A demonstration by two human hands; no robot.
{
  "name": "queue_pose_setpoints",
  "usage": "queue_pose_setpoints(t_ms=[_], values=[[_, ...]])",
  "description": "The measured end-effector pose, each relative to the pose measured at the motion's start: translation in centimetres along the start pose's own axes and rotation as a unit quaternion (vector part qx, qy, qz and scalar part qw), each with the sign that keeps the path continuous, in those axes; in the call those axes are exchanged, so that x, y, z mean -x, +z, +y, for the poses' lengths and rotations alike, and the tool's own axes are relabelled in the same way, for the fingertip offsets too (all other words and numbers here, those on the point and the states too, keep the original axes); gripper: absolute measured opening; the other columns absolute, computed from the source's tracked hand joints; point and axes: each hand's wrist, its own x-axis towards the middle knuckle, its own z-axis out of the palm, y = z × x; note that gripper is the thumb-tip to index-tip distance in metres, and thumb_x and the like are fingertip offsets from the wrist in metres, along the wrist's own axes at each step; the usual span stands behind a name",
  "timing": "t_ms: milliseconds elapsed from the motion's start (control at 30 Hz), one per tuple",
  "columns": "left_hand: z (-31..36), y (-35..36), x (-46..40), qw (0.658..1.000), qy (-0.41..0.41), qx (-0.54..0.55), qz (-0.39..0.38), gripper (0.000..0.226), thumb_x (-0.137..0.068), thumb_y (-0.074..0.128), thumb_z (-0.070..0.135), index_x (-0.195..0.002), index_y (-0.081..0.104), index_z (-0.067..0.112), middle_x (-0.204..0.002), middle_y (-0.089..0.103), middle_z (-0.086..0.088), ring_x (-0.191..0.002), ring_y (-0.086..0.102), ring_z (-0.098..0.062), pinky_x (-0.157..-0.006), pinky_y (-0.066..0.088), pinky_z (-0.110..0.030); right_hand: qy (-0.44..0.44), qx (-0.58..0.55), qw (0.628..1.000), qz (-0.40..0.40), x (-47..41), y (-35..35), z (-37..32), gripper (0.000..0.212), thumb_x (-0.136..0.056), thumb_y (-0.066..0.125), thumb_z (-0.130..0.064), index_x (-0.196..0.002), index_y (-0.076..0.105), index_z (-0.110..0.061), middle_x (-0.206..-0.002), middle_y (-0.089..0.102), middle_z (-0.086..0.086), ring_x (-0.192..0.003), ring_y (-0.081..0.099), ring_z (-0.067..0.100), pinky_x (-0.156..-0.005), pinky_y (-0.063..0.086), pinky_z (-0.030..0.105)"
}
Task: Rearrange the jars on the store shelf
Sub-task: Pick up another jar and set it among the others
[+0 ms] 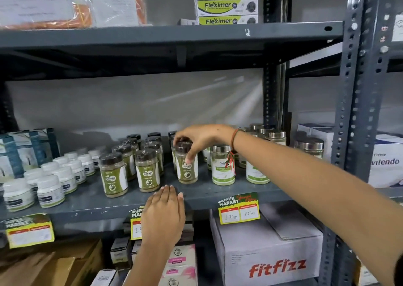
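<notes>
My right hand point(201, 139) grips the dark lid and upper body of a green-labelled jar point(187, 170) that stands on the grey middle shelf point(202, 195). To its left, two rows of matching dark-lidded jars point(130, 165) run toward the back of the shelf. More jars of this kind stand behind the held one, partly hidden by my hand. To its right stand silver-lidded jars point(222, 165) with white and green labels. My left hand point(163, 213) lies flat, fingers together, on the shelf's front edge and holds nothing.
Small white bottles point(50, 183) fill the shelf's left part, with blue boxes point(21, 152) behind them. Yellow price tags point(239, 209) hang from the shelf edge. A white Fitfizz carton point(266, 257) and brown boxes sit below. A metal upright point(353, 133) bounds the right side.
</notes>
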Motion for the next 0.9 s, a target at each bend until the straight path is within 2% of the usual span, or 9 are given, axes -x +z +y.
queue_pose_setpoints(t_ms=[133,267,367,567,667,767,900], values=[[-0.1,0.1,-0.1,1.000,0.002,0.000,-0.003,0.053,-0.095,0.026,0.038,-0.120,0.061,0.006,-0.122,0.067,-0.012,-0.116,0.060,-0.023,-0.102,0.047,-0.039,0.000,0.003,1.000,-0.028,-1.3,0.8,0.1,0.066,-0.080,0.080,-0.022,-0.137,0.050,-0.015,-0.142,0.050,0.006,-0.125,0.050,0.025,-0.100,0.043,0.035],[-0.2,0.2,-0.1,1.000,0.005,0.004,0.002,0.053,-0.096,0.025,0.039,-0.123,0.059,0.007,-0.124,0.065,-0.011,-0.118,0.058,-0.022,-0.104,0.046,-0.039,-0.001,-0.003,0.999,-0.033,-2.3,1.2,0.4,0.066,-0.080,0.080,-0.023,-0.138,0.050,-0.019,-0.144,0.047,0.004,-0.127,0.047,0.024,-0.093,0.039,0.030],[-0.3,0.4,-0.1,1.000,0.007,0.006,0.007,0.051,-0.096,0.029,0.038,-0.121,0.060,0.007,-0.123,0.066,-0.011,-0.116,0.059,-0.023,-0.103,0.047,-0.039,0.005,-0.014,0.999,-0.044,-2.7,1.3,0.6,0.068,-0.081,0.079,-0.024,-0.141,0.048,-0.022,-0.149,0.042,0.004,-0.131,0.043,0.025,-0.096,0.038,0.030],[-0.3,0.4,-0.2,1.000,0.010,-0.001,0.006,0.051,-0.096,0.029,0.038,-0.120,0.060,0.007,-0.122,0.066,-0.012,-0.116,0.060,-0.023,-0.103,0.047,-0.039,0.027,-0.027,0.998,-0.053,-2.2,1.5,0.5,0.082,-0.085,0.076,-0.026,-0.153,0.029,-0.023,-0.160,0.027,0.003,-0.142,0.033,0.025,-0.100,0.031,0.029],[-0.4,0.3,-0.2,1.000,0.011,-0.005,0.005,0.053,-0.096,0.026,0.039,-0.122,0.059,0.007,-0.125,0.065,-0.011,-0.118,0.058,-0.023,-0.104,0.045,-0.038,0.035,-0.046,0.998,-0.005,-0.6,1.0,0.4,0.087,-0.083,0.077,-0.032,-0.154,0.027,-0.019,-0.157,0.035,0.004,-0.138,0.040,0.025,-0.105,0.033,0.031],[-0.3,0.2,-0.1,1.000,0.013,-0.003,0.005,0.055,-0.097,0.022,0.040,-0.123,0.058,0.008,-0.126,0.064,-0.010,-0.119,0.057,-0.022,-0.105,0.044,-0.038,0.029,-0.058,0.994,0.088,2.0,-0.3,0.8,0.072,-0.083,0.075,-0.039,-0.145,0.044,-0.019,-0.143,0.054,0.004,-0.122,0.054,0.019,-0.097,0.043,0.030],[0.0,0.0,0.2,1.000,0.012,0.006,0.012,0.053,-0.096,0.026,0.037,-0.120,0.060,0.005,-0.122,0.066,-0.013,-0.117,0.059,-0.024,-0.103,0.046,-0.039,0.061,-0.023,0.975,0.214,6.5,-2.6,3.0,0.052,-0.081,0.073,-0.047,-0.125,0.064,-0.021,-0.121,0.068,0.000,-0.109,0.062,0.014,-0.090,0.045,0.026]])
